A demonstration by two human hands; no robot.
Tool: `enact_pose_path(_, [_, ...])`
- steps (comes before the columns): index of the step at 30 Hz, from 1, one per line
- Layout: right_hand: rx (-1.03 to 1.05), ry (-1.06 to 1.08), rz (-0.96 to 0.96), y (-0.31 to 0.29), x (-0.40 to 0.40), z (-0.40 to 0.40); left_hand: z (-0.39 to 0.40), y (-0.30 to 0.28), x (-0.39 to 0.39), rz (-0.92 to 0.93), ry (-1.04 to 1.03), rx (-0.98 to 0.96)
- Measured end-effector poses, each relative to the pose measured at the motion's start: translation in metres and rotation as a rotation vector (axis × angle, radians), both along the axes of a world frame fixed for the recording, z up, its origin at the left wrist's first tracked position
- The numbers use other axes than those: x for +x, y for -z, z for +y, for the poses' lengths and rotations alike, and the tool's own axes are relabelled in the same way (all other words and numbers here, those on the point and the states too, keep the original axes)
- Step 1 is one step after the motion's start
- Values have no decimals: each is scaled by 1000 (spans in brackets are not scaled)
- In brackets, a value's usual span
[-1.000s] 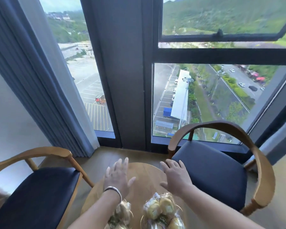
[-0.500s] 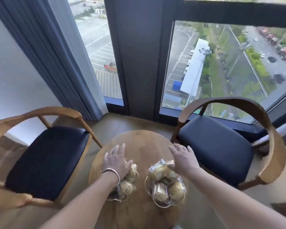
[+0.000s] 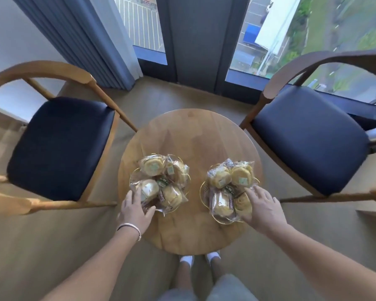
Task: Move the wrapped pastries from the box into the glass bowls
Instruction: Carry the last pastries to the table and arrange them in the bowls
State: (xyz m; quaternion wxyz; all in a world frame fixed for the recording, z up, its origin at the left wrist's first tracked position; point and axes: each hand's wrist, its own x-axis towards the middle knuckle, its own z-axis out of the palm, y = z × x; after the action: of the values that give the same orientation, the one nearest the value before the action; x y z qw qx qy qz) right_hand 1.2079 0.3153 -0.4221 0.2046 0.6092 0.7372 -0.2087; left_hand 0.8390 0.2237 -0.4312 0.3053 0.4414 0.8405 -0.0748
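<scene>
A: Left side?
B: Left hand (image 3: 136,210), fingers spread flat, touches the left glass bowl (image 3: 133,178) at its 7 o'clock; wrapped pastries (image 3: 153,167) fill it.
A: Right?
B: Right hand (image 3: 264,208), fingers loosely straight, rests on the right glass bowl (image 3: 204,189) at 4 o'clock.

The near rim of the left glass bowl (image 3: 133,178) is covered by the left hand (image 3: 136,210), and whether the fingers press the glass or only the wrapping cannot be determined. The right hand (image 3: 264,210) overlaps the near right side of the right glass bowl (image 3: 203,190); the grip there is not resolved. The bowl walls are largely masked by the wrapped pastries (image 3: 153,167) heaped above them. Label print on the wrappers is too small to be read. The left chair (image 3: 59,146) and right chair (image 3: 308,137) are cut off by the side edges and smeared by blur. The round surface (image 3: 189,131) hides most of the feet.
</scene>
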Motion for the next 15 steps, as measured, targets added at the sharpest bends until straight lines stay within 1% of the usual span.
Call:
enact_pose_path(2, [-33,18,-18,9,3,-13,-4,10,-4,3,-1,1])
enact_pose_path(3, [-52,23,-32,13,5,-18,-4,14,-4,57,64,-3])
enact_pose_path(5, [-81,26,-54,19,6,-23,-1,20,-4,175,271,2])
enact_pose_path(6, [-86,26,-59,22,6,-25,2,22,-3,199,352,20])
enact_pose_path(8, [-82,25,-61,25,6,-26,7,25,0,203,441,50])
enact_pose_path(12, [-71,-12,-99,27,6,-25,11,28,13,169,534,112])
enact_pose_path(15, [-17,-67,-128,27,0,-26,11,29,28,127,617,89])
